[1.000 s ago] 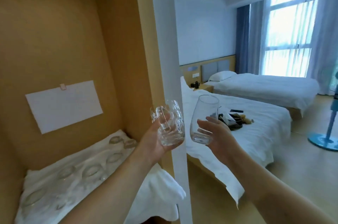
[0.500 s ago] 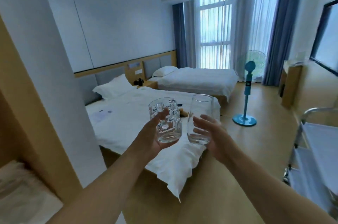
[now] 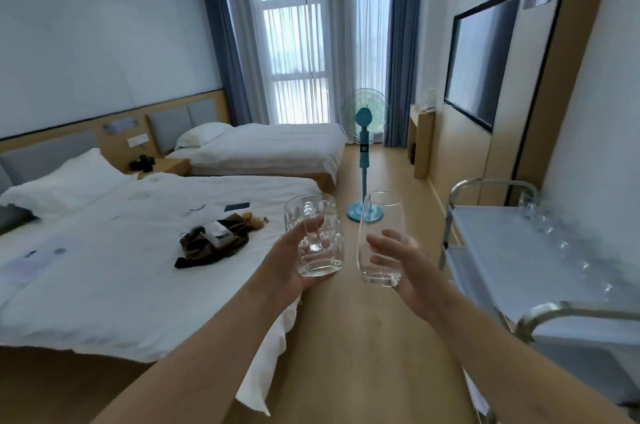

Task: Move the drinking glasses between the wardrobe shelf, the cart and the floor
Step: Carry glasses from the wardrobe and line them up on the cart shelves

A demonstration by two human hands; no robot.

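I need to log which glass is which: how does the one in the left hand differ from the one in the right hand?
The mug in the left hand has dimpled walls and a handle; the tumbler in the right hand is smooth, with no handle. The mug is squat and straight-sided; the tumbler is taller and slimmer, narrowing toward its base. The mug stands near upright, while the tumbler tilts slightly. Both are clear, empty and held mouth up.
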